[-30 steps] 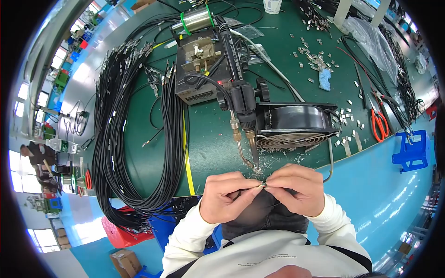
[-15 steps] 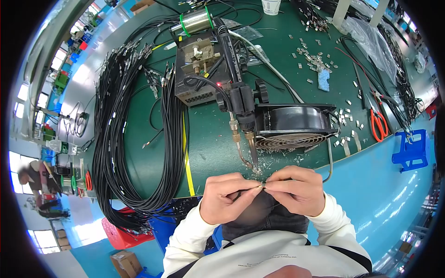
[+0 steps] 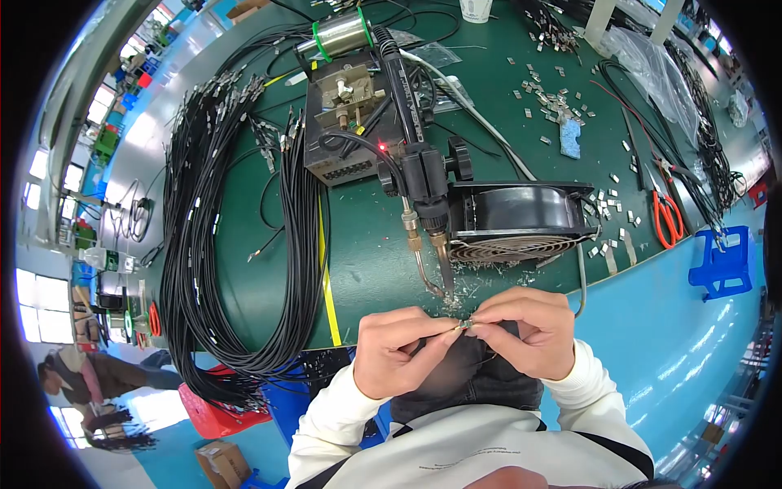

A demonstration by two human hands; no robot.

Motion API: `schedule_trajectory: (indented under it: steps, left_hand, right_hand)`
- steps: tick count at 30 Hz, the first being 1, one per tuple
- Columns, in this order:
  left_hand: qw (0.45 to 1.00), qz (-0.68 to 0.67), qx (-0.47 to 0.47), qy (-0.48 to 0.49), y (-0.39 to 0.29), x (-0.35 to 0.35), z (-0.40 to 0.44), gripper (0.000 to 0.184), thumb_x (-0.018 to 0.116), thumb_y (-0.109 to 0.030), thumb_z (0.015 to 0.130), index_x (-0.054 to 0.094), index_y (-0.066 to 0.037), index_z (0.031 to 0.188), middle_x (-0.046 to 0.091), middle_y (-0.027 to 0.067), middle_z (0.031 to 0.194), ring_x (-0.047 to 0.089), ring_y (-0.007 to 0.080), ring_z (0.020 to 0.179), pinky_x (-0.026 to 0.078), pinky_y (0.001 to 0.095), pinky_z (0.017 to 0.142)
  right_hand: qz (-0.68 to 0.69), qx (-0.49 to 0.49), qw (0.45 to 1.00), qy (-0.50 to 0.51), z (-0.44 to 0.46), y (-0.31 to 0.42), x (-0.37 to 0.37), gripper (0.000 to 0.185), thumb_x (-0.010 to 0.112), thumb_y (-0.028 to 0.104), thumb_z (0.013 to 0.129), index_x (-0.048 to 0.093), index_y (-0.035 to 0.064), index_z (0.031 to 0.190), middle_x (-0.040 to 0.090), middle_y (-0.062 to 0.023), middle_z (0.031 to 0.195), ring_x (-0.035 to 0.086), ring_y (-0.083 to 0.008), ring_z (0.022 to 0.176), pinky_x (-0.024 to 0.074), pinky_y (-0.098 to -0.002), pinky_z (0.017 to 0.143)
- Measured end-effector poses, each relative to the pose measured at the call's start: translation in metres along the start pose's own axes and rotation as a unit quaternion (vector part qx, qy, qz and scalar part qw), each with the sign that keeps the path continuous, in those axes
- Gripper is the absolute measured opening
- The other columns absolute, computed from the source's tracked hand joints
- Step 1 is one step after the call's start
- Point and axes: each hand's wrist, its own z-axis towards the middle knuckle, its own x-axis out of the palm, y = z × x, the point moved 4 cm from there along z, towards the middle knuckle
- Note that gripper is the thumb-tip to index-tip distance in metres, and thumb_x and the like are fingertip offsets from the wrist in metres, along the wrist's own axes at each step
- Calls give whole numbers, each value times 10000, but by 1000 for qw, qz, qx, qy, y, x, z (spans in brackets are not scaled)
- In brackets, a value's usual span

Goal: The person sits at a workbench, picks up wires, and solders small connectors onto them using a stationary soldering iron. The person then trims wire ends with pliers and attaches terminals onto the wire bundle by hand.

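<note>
Between the fingertips of both hands, just off the table's front edge, is a small shiny metal connector (image 3: 465,324). My left hand (image 3: 399,346) pinches it from the left with thumb and forefinger. My right hand (image 3: 531,330) is closed on its right side, and a thin dark wire shows under that palm. The fingers cover most of the piece. Straight ahead, the soldering iron (image 3: 445,253) points down in its clamp. Beside its tip ends a bent metal solder feed tube (image 3: 420,265). Solder scraps lie around both.
A black fan (image 3: 521,212) stands right of the iron. Behind are the feeder box (image 3: 350,155) and solder spool (image 3: 342,37). Black cable bundles (image 3: 204,220) cover the left side. Loose metal pieces (image 3: 562,106), a blue sponge (image 3: 569,140) and red-handled pliers (image 3: 666,216) lie right.
My right hand has shifted slightly up and right, so more of the connector shows between the fingertips. My left hand is nearly still. A person at far left has moved closer.
</note>
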Motion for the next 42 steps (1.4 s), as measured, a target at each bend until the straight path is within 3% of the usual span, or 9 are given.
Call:
schedule_trajectory:
  steps: [6, 26, 30, 36, 42]
  left_hand:
    - [1000, 12, -14, -10, 0, 0, 0, 156, 689, 75, 714, 729, 29, 857, 587, 42, 611, 346, 76, 463, 250, 199, 438]
    - [999, -24, -27, -27, 2, -5, 7, 169, 672, 65, 756, 726, 17, 909, 549, 19, 609, 341, 75, 485, 258, 205, 445]
    - [998, -31, -41, -36, 3, -5, 8, 154, 669, 67, 757, 724, 23, 894, 523, 10, 602, 332, 74, 486, 250, 207, 447]
    - [996, -58, -49, -50, 5, -5, 9, 147, 667, 72, 754, 723, 27, 882, 521, 12, 603, 332, 73, 487, 246, 209, 447]
    - [993, -79, -64, -56, 5, -6, 10, 140, 664, 74, 756, 721, 33, 878, 524, 15, 605, 334, 72, 489, 246, 207, 448]
  right_hand:
    - [23, 32, 999, -29, -2, -4, 2, 244, 699, -126, 695, 688, -22, 916, 697, -104, 874, 598, -149, 640, 466, -218, 562]
    - [37, 41, 997, -54, 10, -6, 6, 236, 700, -120, 714, 685, -37, 934, 696, -123, 843, 609, -153, 614, 481, -214, 562]
    - [16, 24, 999, -36, 14, -5, 6, 230, 655, -169, 719, 662, -66, 924, 675, -172, 887, 634, -188, 634, 547, -237, 586]
    - [16, 23, 999, -32, 17, -5, 7, 228, 649, -170, 726, 663, -67, 930, 672, -174, 893, 632, -190, 640, 545, -235, 588]
    - [32, 10, 997, -71, 19, -6, 10, 237, 681, -128, 723, 684, -37, 941, 694, -130, 854, 608, -164, 610, 481, -223, 550]
